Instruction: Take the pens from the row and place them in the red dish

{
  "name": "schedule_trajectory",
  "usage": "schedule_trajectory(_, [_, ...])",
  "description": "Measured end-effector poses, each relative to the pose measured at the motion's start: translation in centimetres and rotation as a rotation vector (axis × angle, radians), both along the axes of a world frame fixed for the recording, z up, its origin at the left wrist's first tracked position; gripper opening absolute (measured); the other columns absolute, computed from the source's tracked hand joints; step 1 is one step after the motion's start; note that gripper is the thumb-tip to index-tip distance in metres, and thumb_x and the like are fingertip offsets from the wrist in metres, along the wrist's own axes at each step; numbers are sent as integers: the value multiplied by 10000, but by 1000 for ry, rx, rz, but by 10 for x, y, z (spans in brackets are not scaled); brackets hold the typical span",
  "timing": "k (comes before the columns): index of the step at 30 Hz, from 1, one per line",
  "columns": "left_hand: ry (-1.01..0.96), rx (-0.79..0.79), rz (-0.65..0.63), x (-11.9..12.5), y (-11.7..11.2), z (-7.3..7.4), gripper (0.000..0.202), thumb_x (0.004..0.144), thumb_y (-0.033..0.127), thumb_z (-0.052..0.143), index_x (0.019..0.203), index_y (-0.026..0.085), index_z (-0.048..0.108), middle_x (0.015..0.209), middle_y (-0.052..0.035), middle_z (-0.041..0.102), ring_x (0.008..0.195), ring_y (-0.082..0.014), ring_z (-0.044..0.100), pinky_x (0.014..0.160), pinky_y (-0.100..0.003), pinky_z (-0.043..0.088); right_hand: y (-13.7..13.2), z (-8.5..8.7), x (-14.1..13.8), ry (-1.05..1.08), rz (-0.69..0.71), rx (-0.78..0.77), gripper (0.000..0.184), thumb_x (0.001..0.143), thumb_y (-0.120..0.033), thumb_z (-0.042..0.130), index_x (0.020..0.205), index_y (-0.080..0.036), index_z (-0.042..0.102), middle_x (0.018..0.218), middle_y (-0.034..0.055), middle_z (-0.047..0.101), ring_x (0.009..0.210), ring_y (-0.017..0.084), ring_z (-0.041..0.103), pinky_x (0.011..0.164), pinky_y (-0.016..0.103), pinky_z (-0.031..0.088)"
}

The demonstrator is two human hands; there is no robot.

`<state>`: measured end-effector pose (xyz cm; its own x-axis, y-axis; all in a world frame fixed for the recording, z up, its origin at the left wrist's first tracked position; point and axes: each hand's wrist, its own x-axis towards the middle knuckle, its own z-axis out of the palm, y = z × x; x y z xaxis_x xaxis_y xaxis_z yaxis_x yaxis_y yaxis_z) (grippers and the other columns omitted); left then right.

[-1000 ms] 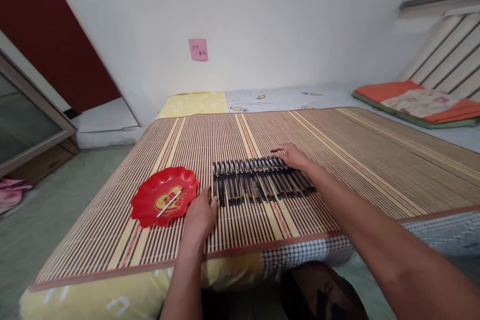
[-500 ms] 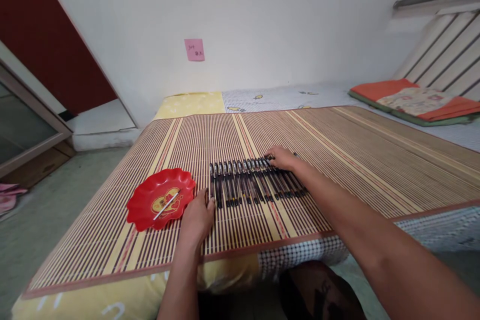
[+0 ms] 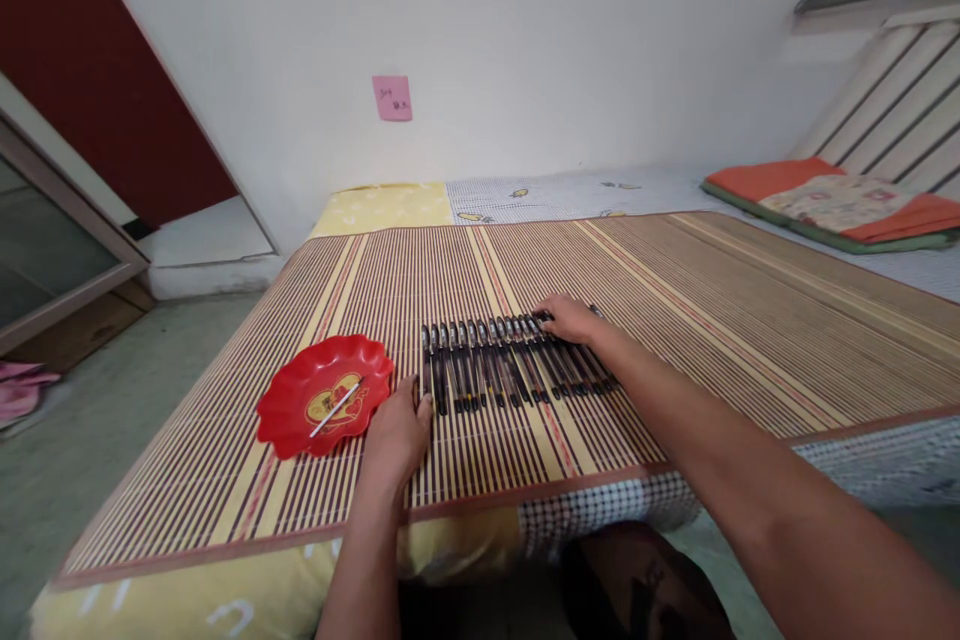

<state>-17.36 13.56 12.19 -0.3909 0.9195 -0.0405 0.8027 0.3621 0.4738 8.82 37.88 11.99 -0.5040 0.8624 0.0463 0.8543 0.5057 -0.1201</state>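
Pens (image 3: 517, 367) lie in a row on the bamboo mat (image 3: 675, 280), long axes pointing away from us. Our left hand (image 3: 396, 435), fingers together, flanks the row's left end; fingers of our right hand (image 3: 570, 318) lie loosely over the far-right tips

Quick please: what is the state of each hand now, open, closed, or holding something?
Left hand: open, flat on the mat, beside the row of pens, holding nothing.
Right hand: open, fingers resting on the row's right end.
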Motion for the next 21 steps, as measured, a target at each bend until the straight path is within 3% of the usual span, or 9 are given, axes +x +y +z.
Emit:
schedule_trajectory(8, [-9, -8, 6, 0, 0, -2, 455, 984, 314, 444, 1383, 110, 521, 1221, -205, 692, 1226, -304, 612, 982, -382, 454, 7, 9, 10, 81, -31, 50, 329, 899, -153, 570, 1189, -196, 720, 1275, 105, 684, 1212, 235, 600, 1045, 334, 438])
schedule_trajectory(15, [8, -2, 5, 0, 0, 0, 451, 980, 310, 456, 1378, 111, 528, 1212, -204, 699, 1190, -302, 635, 973, -382, 460, 5, 5, 13, 29, -8, 23, 272, 841, -119, 610, 1024, -209, 789, 1115, 89, 742, 1096, 231, 652, 977, 297, 470])
schedule_trajectory(21, [14, -2, 5, 1, -1, 1, 445, 978, 305, 460, 1373, 115, 533, 1208, -197, 702, 1179, -296, 640, 972, -372, 455, 1, 1, 15, 19, -31, 34, 298, 815, -139, 640, 1052, -250, 783, 1132, 69, 742, 1108, 238, 643, 979, 309, 468])
